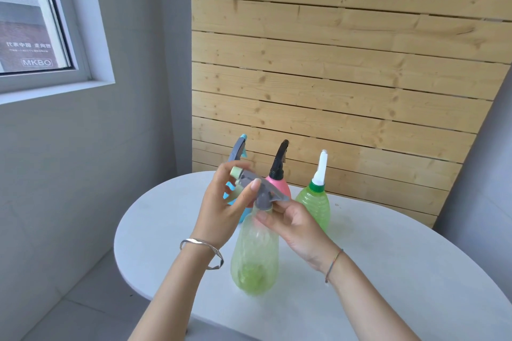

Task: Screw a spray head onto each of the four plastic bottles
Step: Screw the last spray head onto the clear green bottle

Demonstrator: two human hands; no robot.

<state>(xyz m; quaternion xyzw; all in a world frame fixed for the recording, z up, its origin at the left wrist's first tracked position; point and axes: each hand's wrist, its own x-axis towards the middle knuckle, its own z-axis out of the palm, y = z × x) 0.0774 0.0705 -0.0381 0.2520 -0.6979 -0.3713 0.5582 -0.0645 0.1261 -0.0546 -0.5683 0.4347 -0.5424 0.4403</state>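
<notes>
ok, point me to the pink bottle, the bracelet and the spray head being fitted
pink bottle (282,188), head view, on its shoulder right of the black collar
bracelet (200,242), head view, on the band across the left wrist
spray head (264,197), head view, on its grey body

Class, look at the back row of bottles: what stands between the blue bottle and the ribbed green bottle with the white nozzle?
In the head view, the pink bottle with a black spray head stands between them.

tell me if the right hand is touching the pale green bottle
Touching. The head view shows the right hand with fingers wrapped around the pale green bottle at its neck.
</notes>
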